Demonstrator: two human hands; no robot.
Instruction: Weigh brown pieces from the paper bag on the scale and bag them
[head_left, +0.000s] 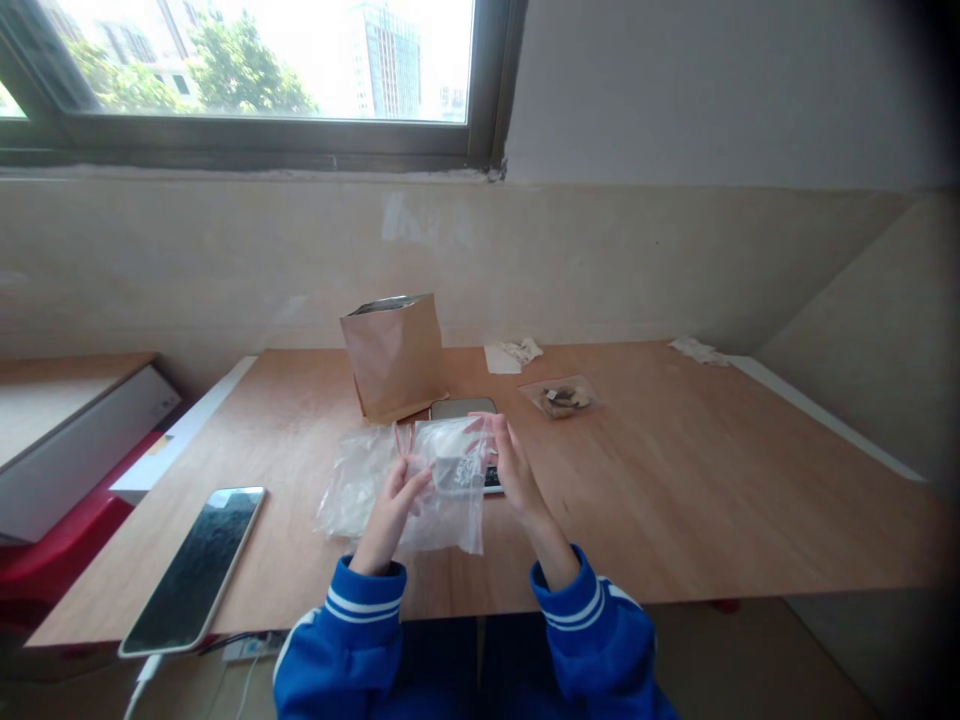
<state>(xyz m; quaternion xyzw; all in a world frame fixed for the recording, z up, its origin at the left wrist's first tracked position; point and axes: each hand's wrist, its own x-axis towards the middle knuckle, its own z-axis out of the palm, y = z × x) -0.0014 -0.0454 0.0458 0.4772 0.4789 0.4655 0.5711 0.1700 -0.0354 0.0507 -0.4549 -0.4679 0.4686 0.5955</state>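
Both my hands hold up one clear zip bag (pixel 450 470) with a red seal strip, just above the wooden table (pixel 675 480). My left hand (pixel 394 510) pinches its left edge. My right hand (pixel 514 470) grips its right edge. Through the plastic I see a small digital scale (pixel 465 415) lying on the table behind it. More clear plastic bags (pixel 352 485) lie crumpled to the left of my left hand. A brown paper bag (pixel 395 355) stands open and upright behind the scale.
A phone (pixel 196 565) on a white cable lies at the table's front left corner. A small sealed bag of brown pieces (pixel 564 397) sits to the right of the scale. Crumpled paper scraps (pixel 514 353) lie by the back wall, and another scrap (pixel 697 349) at the far right.
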